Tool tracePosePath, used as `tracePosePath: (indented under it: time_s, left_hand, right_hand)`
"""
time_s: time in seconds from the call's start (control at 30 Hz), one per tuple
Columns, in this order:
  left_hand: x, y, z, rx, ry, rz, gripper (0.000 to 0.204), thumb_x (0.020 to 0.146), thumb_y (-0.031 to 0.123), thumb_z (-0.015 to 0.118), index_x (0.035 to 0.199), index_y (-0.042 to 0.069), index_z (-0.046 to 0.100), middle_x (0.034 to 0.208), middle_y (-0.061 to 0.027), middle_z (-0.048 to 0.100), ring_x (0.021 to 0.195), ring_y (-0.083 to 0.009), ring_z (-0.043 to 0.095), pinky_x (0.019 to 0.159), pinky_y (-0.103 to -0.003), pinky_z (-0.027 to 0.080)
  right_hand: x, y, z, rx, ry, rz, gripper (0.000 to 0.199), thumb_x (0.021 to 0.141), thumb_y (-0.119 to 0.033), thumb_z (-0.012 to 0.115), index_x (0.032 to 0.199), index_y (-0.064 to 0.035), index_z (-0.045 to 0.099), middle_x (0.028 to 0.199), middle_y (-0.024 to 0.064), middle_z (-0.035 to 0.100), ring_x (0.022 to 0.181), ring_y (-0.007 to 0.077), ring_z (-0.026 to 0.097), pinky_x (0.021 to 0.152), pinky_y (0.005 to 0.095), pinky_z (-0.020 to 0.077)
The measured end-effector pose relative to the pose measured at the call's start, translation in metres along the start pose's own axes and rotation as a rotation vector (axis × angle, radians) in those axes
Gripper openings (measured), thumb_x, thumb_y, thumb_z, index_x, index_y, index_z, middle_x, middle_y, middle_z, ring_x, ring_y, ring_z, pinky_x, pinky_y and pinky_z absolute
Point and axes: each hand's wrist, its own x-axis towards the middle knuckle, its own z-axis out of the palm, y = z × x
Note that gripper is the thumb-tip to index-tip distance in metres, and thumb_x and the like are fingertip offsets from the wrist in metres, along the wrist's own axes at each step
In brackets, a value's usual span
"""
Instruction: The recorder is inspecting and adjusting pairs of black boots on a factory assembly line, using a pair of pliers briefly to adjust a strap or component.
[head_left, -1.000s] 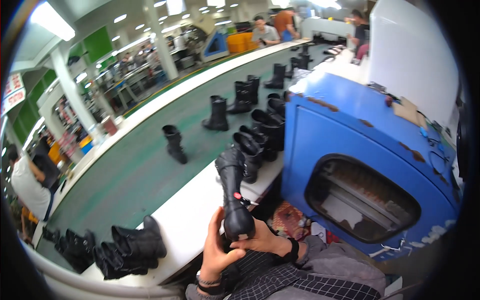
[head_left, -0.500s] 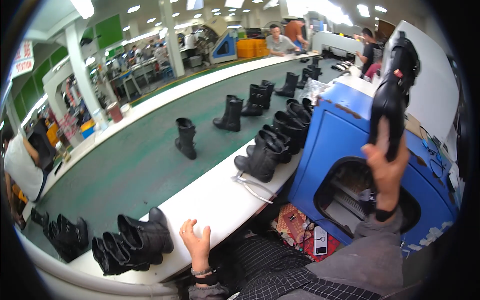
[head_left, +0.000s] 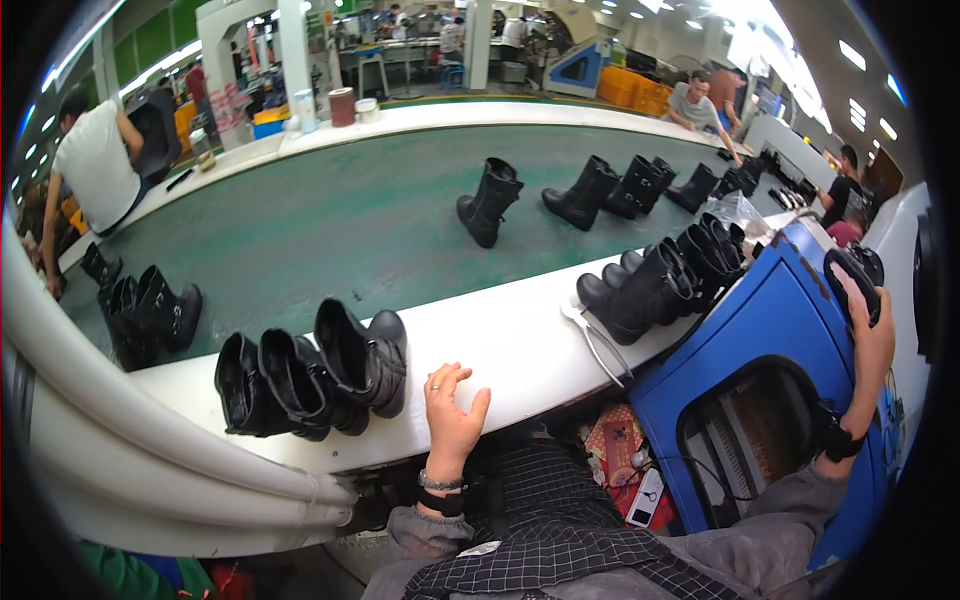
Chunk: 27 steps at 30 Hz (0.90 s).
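My right hand point(head_left: 874, 340) is closed around a black boot point(head_left: 872, 262) beside the top right of the blue machine point(head_left: 655, 400). A pale pinkish patch shows on the boot's side toward me; part of it is hidden by my fingers. My left hand point(head_left: 452, 412) holds nothing, its fingers apart and slightly bent, over the front edge of the white ledge point(head_left: 500, 345). Just left of it stand several black boots point(head_left: 362, 362). Farther right on the ledge, more black boots point(head_left: 640, 290) stand near the machine, with a pale-handled tool point(head_left: 595, 345) in front of them.
Beyond the ledge, a green conveyor belt point(head_left: 370, 215) carries spaced black boots point(head_left: 489, 203). A thick white pipe point(head_left: 160, 410) curves along my left. Under the ledge lies a white device point(head_left: 646, 497) with a cable. Other people sit or stand along the belt's far side.
The view has turned left, so belt and ledge appear farther right. My right hand has brought the boot down from its raised, upright position to the machine's far right. My left hand stays empty.
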Motion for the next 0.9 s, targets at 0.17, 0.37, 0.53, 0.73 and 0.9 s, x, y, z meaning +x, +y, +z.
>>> tracePosePath:
  time_s: [0.17, 0.37, 0.53, 0.73, 0.9]
  left_hand:
    - [0.001, 0.002, 0.003, -0.019, -0.001, 0.013, 0.031, 0.077, 0.016, 0.073, 0.103, 0.003, 0.065, 0.118, -0.0163, 0.062, 0.120, -0.0333, 0.051, 0.106, -0.044, 0.037]
    - [0.001, 0.001, 0.013, -0.070, 0.005, 0.028, 0.029, 0.076, 0.015, 0.073, 0.101, 0.003, 0.065, 0.110, -0.0153, 0.064, 0.115, -0.0343, 0.055, 0.109, -0.046, 0.034]
    - [-0.001, -0.010, 0.000, -0.101, 0.001, -0.028, 0.025, 0.076, 0.013, 0.071, 0.099, 0.003, 0.065, 0.104, -0.0128, 0.065, 0.111, -0.0322, 0.056, 0.109, -0.046, 0.033]
    - [0.001, -0.001, 0.001, -0.079, -0.054, -0.042, 0.023, 0.077, 0.011, 0.069, 0.098, 0.002, 0.064, 0.101, -0.0121, 0.065, 0.108, -0.0320, 0.056, 0.111, -0.047, 0.031]
    - [0.003, -0.004, -0.009, -0.027, -0.092, -0.068, 0.022, 0.077, 0.012, 0.070, 0.095, 0.001, 0.065, 0.100, -0.0146, 0.066, 0.104, -0.0326, 0.058, 0.109, -0.043, 0.035]
  right_hand:
    - [0.011, 0.015, 0.006, 0.061, 0.022, -0.161, 0.044, 0.091, -0.026, 0.062, 0.130, -0.0059, 0.055, 0.122, 0.0186, 0.061, 0.112, 0.0305, 0.059, 0.098, 0.0365, 0.0422]
    - [-0.007, 0.020, 0.001, 0.190, 0.017, -0.185, 0.051, 0.084, -0.013, 0.067, 0.131, -0.0026, 0.052, 0.125, 0.0179, 0.059, 0.118, 0.0294, 0.056, 0.102, 0.0350, 0.0394]
    - [-0.030, -0.029, -0.011, 0.401, 0.043, -0.235, 0.051, 0.080, -0.008, 0.068, 0.128, -0.0006, 0.054, 0.122, 0.0160, 0.060, 0.114, 0.0256, 0.056, 0.100, 0.0335, 0.0407]
    - [-0.027, -0.027, -0.025, 0.405, 0.015, -0.166, 0.053, 0.076, -0.008, 0.070, 0.127, -0.0024, 0.056, 0.117, 0.0145, 0.061, 0.108, 0.0247, 0.058, 0.096, 0.0327, 0.0435]
    - [-0.015, -0.017, -0.011, -0.061, 0.162, -0.174, 0.049, 0.080, -0.009, 0.065, 0.128, -0.0036, 0.056, 0.125, 0.0178, 0.058, 0.118, 0.0349, 0.053, 0.102, 0.0402, 0.0396]
